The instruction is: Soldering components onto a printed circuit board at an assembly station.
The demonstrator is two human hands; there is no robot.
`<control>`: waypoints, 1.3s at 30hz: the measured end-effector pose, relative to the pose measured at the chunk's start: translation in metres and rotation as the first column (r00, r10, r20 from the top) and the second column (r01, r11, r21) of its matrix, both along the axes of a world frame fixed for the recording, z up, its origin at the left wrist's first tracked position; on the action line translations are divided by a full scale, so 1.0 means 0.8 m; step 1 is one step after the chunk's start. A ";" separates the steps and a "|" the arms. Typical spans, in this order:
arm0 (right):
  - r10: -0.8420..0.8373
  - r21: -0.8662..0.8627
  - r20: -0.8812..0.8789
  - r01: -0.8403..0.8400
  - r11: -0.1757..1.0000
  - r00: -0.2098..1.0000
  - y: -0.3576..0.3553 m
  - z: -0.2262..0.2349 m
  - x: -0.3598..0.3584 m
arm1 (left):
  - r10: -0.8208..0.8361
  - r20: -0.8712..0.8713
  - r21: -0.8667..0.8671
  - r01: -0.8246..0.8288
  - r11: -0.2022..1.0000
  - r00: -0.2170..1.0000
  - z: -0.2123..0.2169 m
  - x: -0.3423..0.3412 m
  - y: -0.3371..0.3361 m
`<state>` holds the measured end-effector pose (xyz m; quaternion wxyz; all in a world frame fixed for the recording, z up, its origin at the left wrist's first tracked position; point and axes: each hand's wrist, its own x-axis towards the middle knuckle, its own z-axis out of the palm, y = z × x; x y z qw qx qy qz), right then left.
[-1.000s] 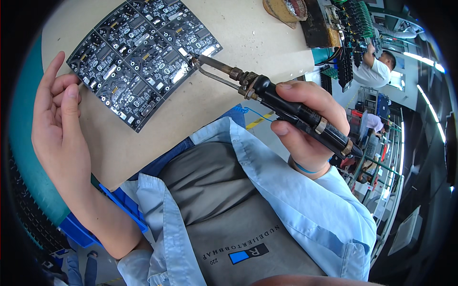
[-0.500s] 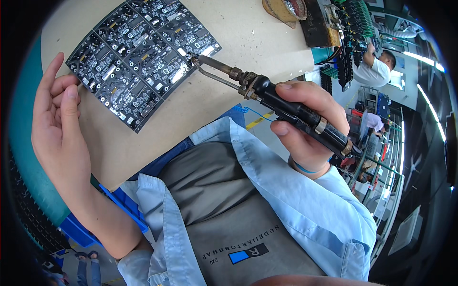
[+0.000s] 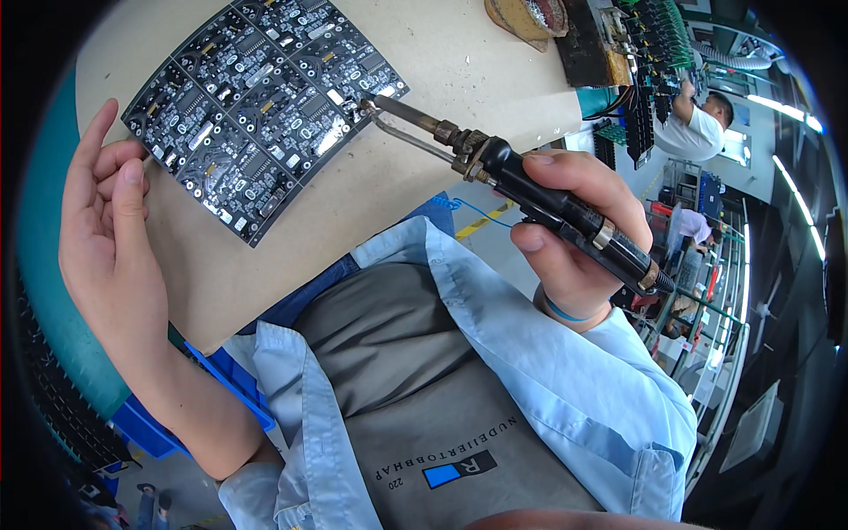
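Observation:
My right hand (image 3: 587, 234) is wrapped round the black handle of a soldering iron (image 3: 565, 208), which has a thin metal tube beside its barrel. The iron's tip meets or hovers just over the right edge of a black printed circuit board panel (image 3: 256, 115); contact is too small to judge. Several repeated sections with small components and shiny solder spots cover the panel. Beside the panel's left edge rests my left hand (image 3: 115, 221), index finger stretched out and the other fingers loosely bent. Its bent fingertips are at that edge, apparently without gripping it.
Beneath the panel is a beige work surface (image 3: 459, 53) with small specks on it. A worn holder with a round dish of metal bits (image 3: 546, 16) stands at the far right, near a dark metal block (image 3: 587, 49). Blue bins (image 3: 146, 428) sit lower left. A person (image 3: 698, 124) works further right.
My right hand and the soldering iron have shifted slightly right and down, the tip sliding a little along the panel's right edge. My left hand and the panel have barely moved.

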<state>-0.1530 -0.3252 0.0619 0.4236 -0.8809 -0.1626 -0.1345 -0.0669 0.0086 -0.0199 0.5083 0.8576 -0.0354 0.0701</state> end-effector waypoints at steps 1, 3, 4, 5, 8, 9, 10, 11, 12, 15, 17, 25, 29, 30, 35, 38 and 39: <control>-0.041 0.023 -0.025 0.041 0.999 0.999 0.000 -0.001 -0.003 | -0.004 0.009 0.003 0.004 1.000 1.000 -0.003 0.003 -0.003; -0.079 0.029 -0.023 0.080 0.996 0.997 -0.002 -0.003 -0.007 | -0.031 0.017 -0.019 0.031 0.999 0.999 -0.007 0.006 -0.012; -0.097 0.049 -0.028 0.098 0.994 0.995 -0.002 -0.002 -0.007 | -0.037 0.021 -0.026 0.038 0.999 0.999 -0.004 0.004 -0.014; -0.084 0.050 -0.017 0.085 0.995 0.996 -0.003 -0.002 -0.007 | -0.037 0.023 -0.020 0.038 0.999 0.999 -0.001 0.002 -0.015; -0.042 0.014 -0.026 0.043 0.999 0.999 -0.001 0.004 -0.010 | -0.056 -0.008 0.005 0.056 0.998 0.998 0.002 -0.003 -0.018; 0.024 -0.005 0.009 -0.024 1.000 1.000 -0.003 0.004 -0.005 | -0.045 -0.003 0.009 0.045 0.999 0.999 0.001 -0.002 -0.020; 0.027 0.002 0.010 -0.027 1.000 1.000 -0.001 0.006 -0.005 | -0.028 0.000 0.016 0.028 0.999 1.000 0.001 -0.003 -0.019; 0.062 0.002 -0.021 -0.062 0.998 0.998 0.000 0.007 -0.004 | -0.024 0.000 0.022 0.024 0.999 1.000 0.003 -0.004 -0.018; 0.098 0.003 -0.052 -0.098 0.995 0.994 0.002 0.008 -0.003 | -0.020 -0.010 0.034 0.020 0.999 1.000 0.005 -0.005 -0.018; 0.113 -0.018 -0.073 -0.115 0.993 0.991 0.010 0.014 -0.002 | -0.025 -0.028 0.032 0.026 0.999 0.999 0.004 -0.002 -0.019; 0.140 -0.031 -0.093 -0.144 0.989 0.986 0.013 0.015 -0.002 | -0.025 -0.036 0.029 0.026 0.999 0.999 0.004 -0.002 -0.019; 0.160 -0.085 -0.128 -0.172 0.982 0.979 0.018 0.017 -0.002 | -0.050 0.014 0.033 0.050 0.998 0.999 0.002 -0.001 -0.018; 0.145 -0.076 -0.131 -0.156 0.985 0.981 0.021 0.015 -0.002 | -0.051 0.007 0.041 0.050 0.998 0.999 0.002 -0.001 -0.017; 0.147 -0.077 -0.133 -0.159 0.984 0.980 0.021 0.016 -0.002 | -0.049 0.013 0.047 0.048 0.998 0.999 0.002 -0.001 -0.017; 0.152 -0.122 -0.121 -0.167 0.978 0.981 0.021 0.020 0.001 | -0.079 -0.029 0.075 0.081 0.994 0.996 0.000 -0.002 -0.012; 0.153 -0.129 -0.128 -0.169 0.977 0.980 0.022 0.023 0.001 | -0.081 -0.016 0.076 0.082 0.994 0.997 -0.001 -0.002 -0.012; 0.154 -0.130 -0.130 -0.170 0.977 0.980 0.022 0.024 0.001 | -0.084 -0.014 0.080 0.085 0.993 0.996 -0.001 -0.001 -0.011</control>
